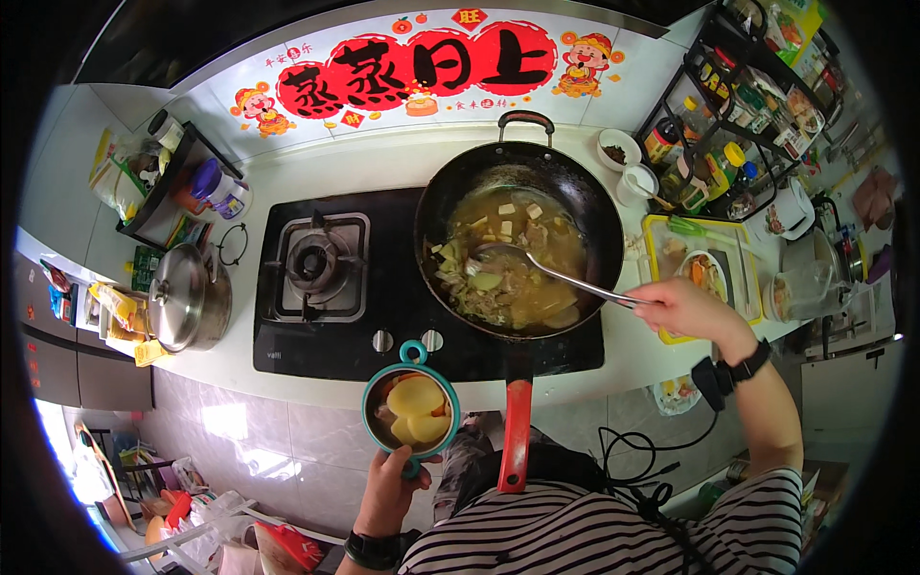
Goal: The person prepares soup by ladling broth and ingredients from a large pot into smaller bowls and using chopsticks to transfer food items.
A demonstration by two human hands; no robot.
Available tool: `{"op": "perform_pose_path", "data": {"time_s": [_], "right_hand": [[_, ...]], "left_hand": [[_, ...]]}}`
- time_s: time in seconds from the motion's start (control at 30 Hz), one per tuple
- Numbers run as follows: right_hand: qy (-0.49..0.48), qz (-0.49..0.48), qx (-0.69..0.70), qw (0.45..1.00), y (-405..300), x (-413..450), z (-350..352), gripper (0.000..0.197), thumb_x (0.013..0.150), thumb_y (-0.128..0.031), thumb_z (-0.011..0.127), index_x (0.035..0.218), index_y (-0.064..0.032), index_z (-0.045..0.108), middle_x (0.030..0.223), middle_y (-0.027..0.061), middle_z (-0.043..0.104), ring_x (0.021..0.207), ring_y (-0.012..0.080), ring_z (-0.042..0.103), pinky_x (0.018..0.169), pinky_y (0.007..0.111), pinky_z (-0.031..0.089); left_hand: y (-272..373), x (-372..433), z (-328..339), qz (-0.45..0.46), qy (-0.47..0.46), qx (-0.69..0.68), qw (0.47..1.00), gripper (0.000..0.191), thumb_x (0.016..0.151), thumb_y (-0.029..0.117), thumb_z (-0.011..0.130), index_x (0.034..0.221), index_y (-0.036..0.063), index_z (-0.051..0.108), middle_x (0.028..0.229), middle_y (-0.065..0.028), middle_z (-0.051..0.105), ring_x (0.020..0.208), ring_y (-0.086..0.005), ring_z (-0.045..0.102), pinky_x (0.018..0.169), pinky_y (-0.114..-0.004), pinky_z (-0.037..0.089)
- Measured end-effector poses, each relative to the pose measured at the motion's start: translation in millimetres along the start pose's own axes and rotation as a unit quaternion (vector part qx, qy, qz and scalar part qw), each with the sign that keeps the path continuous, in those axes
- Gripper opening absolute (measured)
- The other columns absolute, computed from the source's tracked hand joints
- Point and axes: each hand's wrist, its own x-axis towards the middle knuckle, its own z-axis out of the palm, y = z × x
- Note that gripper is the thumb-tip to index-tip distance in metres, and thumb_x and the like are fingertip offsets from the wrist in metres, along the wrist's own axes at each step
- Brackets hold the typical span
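Observation:
My left hand [401, 478] grips a teal-rimmed bowl [369, 392] by the small loop handle nearest me. Potato slices [417, 406] and some orange pieces, perhaps carrot, lie inside it. A metal ladle [571, 277] is held by its handle in my right hand [686, 313]. The ladle's head dips into a black wok [589, 194] on the right side of the gas stove. Brownish broth with meat, greens, pale slices and tofu-like cubes [506, 210] fills the wok's bottom. The wok's red handle [514, 431] points toward my body.
A second burner [313, 262] sits left of the wok. A lidded steel pot [190, 298] stands on the left counter. To the right are a yellow-edged cutting board [747, 287], two small white bowls [619, 149] and a black spice rack [701, 129]. A black cable [632, 438] hangs from my right wrist.

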Motion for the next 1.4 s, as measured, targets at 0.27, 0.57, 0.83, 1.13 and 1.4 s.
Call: {"op": "perform_pose_path", "data": {"time_s": [0.27,0.57,0.83,1.13,1.4], "right_hand": [[0.243,-0.092,-0.439,0.86,-24.9,-90.6,-3.7,0.03,0.088,-0.015,0.071,0.117,-0.019,0.073,0.075,0.0074,0.06,0.063,0.029,0.062,0.055,0.04,0.048],[0.238,-0.086,-0.306,0.918,-52.6,-118.3,44.2,0.034,0.087,-0.009,0.07,0.121,-0.0149,0.071,0.075,0.0077,0.063,0.065,0.028,0.065,0.057,0.037,0.052],[0.158,-0.078,-0.402,0.898,-40.3,-66.6,91.1,0.04,0.088,-0.012,0.062,0.127,-0.0155,0.065,0.074,0.0067,0.06,0.058,0.0268,0.065,0.051,0.038,0.051],[0.298,-0.081,-0.445,0.84,-23.8,11.5,61.4,0.036,0.09,-0.011,0.06,0.125,-0.0146,0.066,0.078,0.0117,0.063,0.061,0.0319,0.065,0.052,0.042,0.051],[0.361,-0.021,-0.288,0.887,-15.6,8.3,5.7,0.028,0.098,-0.021,0.059,0.123,-0.0103,0.067,0.088,0.0201,0.07,0.078,0.0391,0.067,0.067,0.048,0.052]], "left_hand": [[4.5,8.2,-3.8,-0.024,-0.008,-0.002,1.0,0.04,0.1,0.019,0.048,0.13,-0.0076,0.048,0.101,-0.0202,0.068,0.072,-0.0195,0.064,0.057,-0.027,0.05],[8.8,9.9,-0.9,-0.017,-0.001,0.002,1.0,0.039,0.1,0.019,0.047,0.13,-0.0057,0.051,0.101,-0.0204,0.071,0.065,-0.0171,0.062,0.058,-0.027,0.051],[11.8,11.3,-10.7,-0.035,-0.014,0.004,0.999,0.039,0.1,0.018,0.047,0.131,-0.0056,0.051,0.1,-0.0212,0.071,0.063,-0.0179,0.062,0.056,-0.027,0.051],[20.3,1.9,-7.6,-0.019,0.004,0.021,1.0,0.041,0.098,0.02,0.048,0.13,-0.0049,0.052,0.103,-0.0201,0.07,0.066,-0.017,0.062,0.057,-0.026,0.05],[11.2,5.0,-16.6,-0.018,-0.002,0.013,1.0,0.041,0.098,0.022,0.049,0.13,-0.0047,0.053,0.1,-0.0194,0.071,0.063,-0.016,0.06,0.058,-0.025,0.05]]}}
